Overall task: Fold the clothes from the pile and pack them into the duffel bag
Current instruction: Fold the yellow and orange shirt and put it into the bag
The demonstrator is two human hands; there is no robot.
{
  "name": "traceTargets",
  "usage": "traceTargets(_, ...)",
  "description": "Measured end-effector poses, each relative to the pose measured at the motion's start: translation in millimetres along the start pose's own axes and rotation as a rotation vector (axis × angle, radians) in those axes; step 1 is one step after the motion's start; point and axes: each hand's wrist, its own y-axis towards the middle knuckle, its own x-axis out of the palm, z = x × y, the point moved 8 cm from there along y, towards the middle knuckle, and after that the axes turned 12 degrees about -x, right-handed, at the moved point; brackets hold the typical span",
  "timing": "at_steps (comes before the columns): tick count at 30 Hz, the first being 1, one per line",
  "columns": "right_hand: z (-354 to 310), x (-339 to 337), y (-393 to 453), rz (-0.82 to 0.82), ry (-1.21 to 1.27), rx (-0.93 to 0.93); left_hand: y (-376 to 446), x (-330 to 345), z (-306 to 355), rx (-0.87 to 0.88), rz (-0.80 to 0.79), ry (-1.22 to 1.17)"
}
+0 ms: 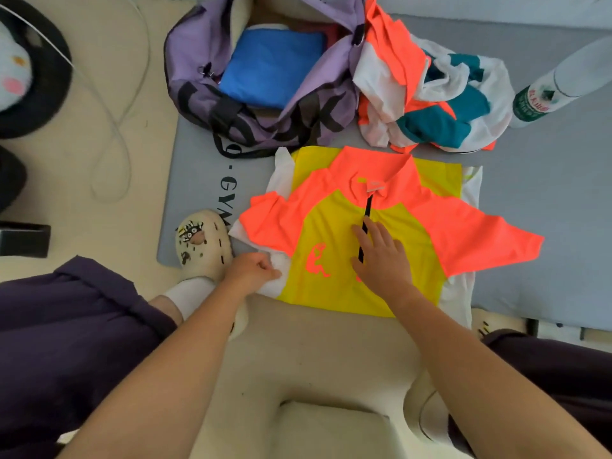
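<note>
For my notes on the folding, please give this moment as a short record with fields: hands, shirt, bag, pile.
left hand: closed on the white edge of the shirt's lower left side
right hand: open, flat on the shirt's chest
shirt: yellow and orange, spread on the grey mat, not yet folded
duffel bag: purple, open, blue folded garment inside
pile: unfolded clothes, right of the bag

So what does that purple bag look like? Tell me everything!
The soft purple fabric duffel bag sits unzipped on the grey gym mat, slumped and wrinkly. It has big black letters on its side, black straps and small metal clips. Inside lies a folded bright blue garment, with something red tucked beside it. The messy orange, white and teal clothes pile leans on its right side. Neither hand touches it.
</note>
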Motion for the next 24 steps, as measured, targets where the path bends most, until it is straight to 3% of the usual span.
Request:
traceTargets(4,-7,-5,10,0.095,-0.079,0.050,-4,-19,-9,-0.093,-0.058,0.418)
traceTargets(6,-14,-15,24,0.159,-0.104,0.084,-3,-39,5,-0.029,0.113,0.281)
traceTargets(8,-19,-23,37,0.227,-0.093,0.085,-6,-69,22,0.051,0.395,0.051)
traceTargets(10,-23,-20,49,0.184,-0.059,0.050,-7,-86,41,0.150,0.554,-0.065)
traceTargets(14,-18,3,61,0.011,-0.084,0.014,17,-79,72,0.259,0.472,-0.043)
traceTargets(18,-13,9,60,0.027,-0.153,-0.006,43,-80,89,0.148,0.448,-0.167)
traceTargets(21,-9,12,61,0.041,-0.173,-0.012,64,-82,102,0.056,0.344,-0.300)
traceTargets(24,-7,14,61,0.063,-0.179,-0.023,74,-99,116,0.150,0.388,-0.300)
